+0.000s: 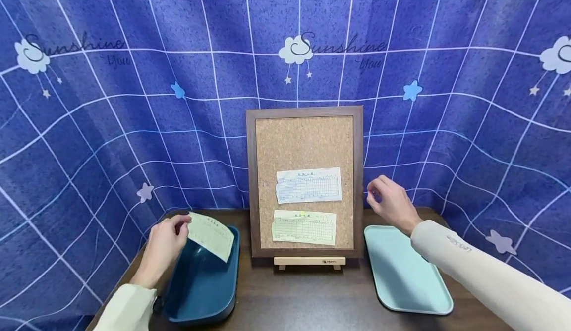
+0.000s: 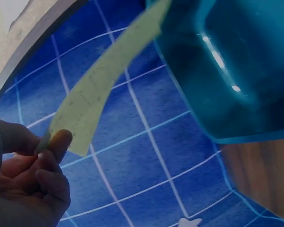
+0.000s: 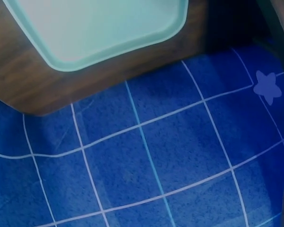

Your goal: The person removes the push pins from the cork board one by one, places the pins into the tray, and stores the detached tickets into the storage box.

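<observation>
My left hand pinches a pale green printed form slip by one corner, between thumb and fingers. The slip hangs bowed over the dark blue bin. In the left wrist view, the slip stretches away from the fingertips toward the bin's rim. My right hand hovers beside the right frame of the corkboard, fingers bent toward the thumb; I cannot tell whether something small is between them. On the cork are a white form with blue print and, below it, a green form.
A light teal tray lies on the brown table at the right, below my right forearm. The corkboard stands on a small wooden easel between bin and tray. A blue checked curtain hangs behind and around the table.
</observation>
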The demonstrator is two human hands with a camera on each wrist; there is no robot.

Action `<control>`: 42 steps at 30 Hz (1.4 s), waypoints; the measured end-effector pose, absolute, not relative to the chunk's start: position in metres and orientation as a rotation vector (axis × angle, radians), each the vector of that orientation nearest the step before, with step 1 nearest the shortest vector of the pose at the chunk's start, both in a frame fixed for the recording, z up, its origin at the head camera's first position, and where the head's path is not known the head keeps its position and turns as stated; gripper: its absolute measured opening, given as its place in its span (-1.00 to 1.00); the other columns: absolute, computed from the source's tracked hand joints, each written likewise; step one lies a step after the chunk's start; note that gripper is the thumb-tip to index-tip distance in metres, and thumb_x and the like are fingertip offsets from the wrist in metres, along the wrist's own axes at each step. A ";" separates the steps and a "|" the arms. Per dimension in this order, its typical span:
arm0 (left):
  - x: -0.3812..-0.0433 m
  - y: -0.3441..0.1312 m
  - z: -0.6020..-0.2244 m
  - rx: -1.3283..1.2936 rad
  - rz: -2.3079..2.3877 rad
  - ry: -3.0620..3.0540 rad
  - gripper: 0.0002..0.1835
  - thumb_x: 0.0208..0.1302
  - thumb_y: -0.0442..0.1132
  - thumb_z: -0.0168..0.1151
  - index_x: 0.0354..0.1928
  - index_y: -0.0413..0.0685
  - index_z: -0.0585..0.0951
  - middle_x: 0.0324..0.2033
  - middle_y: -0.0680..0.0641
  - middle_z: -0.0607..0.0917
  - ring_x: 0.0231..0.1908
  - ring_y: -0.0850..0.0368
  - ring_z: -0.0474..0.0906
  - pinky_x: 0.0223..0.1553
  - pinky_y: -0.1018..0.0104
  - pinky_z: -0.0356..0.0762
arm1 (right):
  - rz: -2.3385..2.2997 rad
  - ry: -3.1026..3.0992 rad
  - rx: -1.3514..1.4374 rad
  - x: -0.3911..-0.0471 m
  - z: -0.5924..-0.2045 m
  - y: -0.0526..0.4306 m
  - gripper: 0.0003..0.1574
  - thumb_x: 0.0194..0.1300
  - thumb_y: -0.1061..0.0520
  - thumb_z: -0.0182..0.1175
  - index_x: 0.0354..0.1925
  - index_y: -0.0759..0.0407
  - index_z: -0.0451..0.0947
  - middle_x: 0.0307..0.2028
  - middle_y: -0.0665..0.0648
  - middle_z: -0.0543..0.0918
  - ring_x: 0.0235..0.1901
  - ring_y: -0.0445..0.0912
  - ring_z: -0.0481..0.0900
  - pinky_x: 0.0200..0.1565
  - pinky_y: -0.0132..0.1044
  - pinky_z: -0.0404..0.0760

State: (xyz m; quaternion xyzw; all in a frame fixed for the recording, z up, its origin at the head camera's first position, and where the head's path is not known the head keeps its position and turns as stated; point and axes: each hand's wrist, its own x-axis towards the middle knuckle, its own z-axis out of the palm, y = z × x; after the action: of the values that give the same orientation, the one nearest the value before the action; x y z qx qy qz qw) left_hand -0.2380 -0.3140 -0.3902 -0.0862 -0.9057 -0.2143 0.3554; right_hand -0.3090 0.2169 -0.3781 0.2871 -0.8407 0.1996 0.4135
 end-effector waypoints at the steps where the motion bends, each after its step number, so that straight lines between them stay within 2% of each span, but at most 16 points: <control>1: -0.238 -0.315 -0.394 -0.225 -0.548 -2.350 -0.81 0.08 -0.49 0.12 -0.30 -0.25 0.68 -0.48 -0.12 0.68 -0.58 0.07 0.44 -0.50 0.12 0.36 | 0.503 -2.120 0.717 -0.308 -0.379 0.217 -0.81 -0.05 0.36 0.27 -0.44 0.15 0.49 -0.48 -0.02 0.44 -0.51 -0.20 0.43 -0.50 -0.25 0.46; 6: -0.234 -0.322 -0.410 -0.224 -0.529 -2.387 -0.77 0.03 -0.52 0.08 -0.31 -0.28 0.68 -0.43 -0.19 0.69 -0.53 -0.03 0.52 -0.45 0.03 0.39 | 0.501 -2.155 0.695 -0.306 -0.385 0.220 -0.78 -0.06 0.37 0.30 -0.44 0.16 0.49 -0.48 -0.01 0.44 -0.51 -0.20 0.43 -0.49 -0.25 0.46; 10: -0.230 -0.324 -0.422 -0.208 -0.514 -2.406 -0.80 0.04 -0.51 0.13 -0.33 -0.24 0.68 -0.48 -0.19 0.66 -0.51 -0.08 0.53 -0.44 -0.02 0.41 | 0.511 -2.188 0.668 -0.304 -0.398 0.225 -0.78 -0.06 0.37 0.29 -0.45 0.14 0.48 -0.49 -0.03 0.43 -0.52 -0.21 0.42 -0.50 -0.26 0.45; 16: -0.227 -0.323 -0.435 -0.199 -0.496 -2.407 -0.91 0.00 -0.48 0.29 -0.41 -0.20 0.67 -0.57 -0.02 0.61 -0.56 0.10 0.49 -0.50 0.12 0.43 | 0.519 -2.255 0.638 -0.301 -0.429 0.234 -0.78 -0.08 0.36 0.27 -0.47 0.11 0.46 -0.51 -0.06 0.39 -0.55 -0.22 0.37 -0.53 -0.29 0.41; 22: -0.218 -0.323 -0.444 -0.269 -0.401 -2.369 -0.83 -0.15 -0.47 0.39 -0.52 -0.07 0.63 -0.62 0.11 0.48 -0.58 0.21 0.39 -0.58 0.22 0.35 | 0.512 -2.363 0.619 -0.299 -0.450 0.241 -0.79 -0.11 0.34 0.26 -0.51 0.12 0.46 -0.54 -0.07 0.37 -0.57 -0.22 0.36 -0.53 -0.28 0.39; 26: -0.208 -0.318 -0.450 -0.255 -0.371 -2.482 -0.82 -0.15 -0.40 0.43 -0.55 0.03 0.62 -0.63 0.17 0.38 -0.59 0.23 0.32 -0.61 0.25 0.28 | 0.527 -2.428 0.631 -0.298 -0.460 0.246 -0.76 -0.14 0.37 0.28 -0.54 0.09 0.45 -0.57 -0.08 0.39 -0.58 -0.23 0.37 -0.53 -0.27 0.39; 42: -0.202 -0.308 -0.468 -0.251 -0.390 -2.893 -0.82 -0.09 -0.32 0.43 -0.57 0.11 0.61 -0.59 0.12 0.44 -0.55 0.22 0.38 -0.53 0.24 0.36 | 0.640 -2.692 0.718 -0.291 -0.500 0.260 -0.67 -0.17 0.40 0.26 -0.62 0.02 0.39 -0.67 -0.19 0.33 -0.64 -0.32 0.26 -0.58 -0.35 0.31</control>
State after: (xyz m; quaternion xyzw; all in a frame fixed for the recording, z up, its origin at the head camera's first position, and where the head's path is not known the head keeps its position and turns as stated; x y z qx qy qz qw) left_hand -0.2019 -0.3081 -0.4675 -0.0853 -0.9819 -0.1323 0.1054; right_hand -0.2909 0.2600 -0.5005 0.2487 -0.9323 0.2215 0.1409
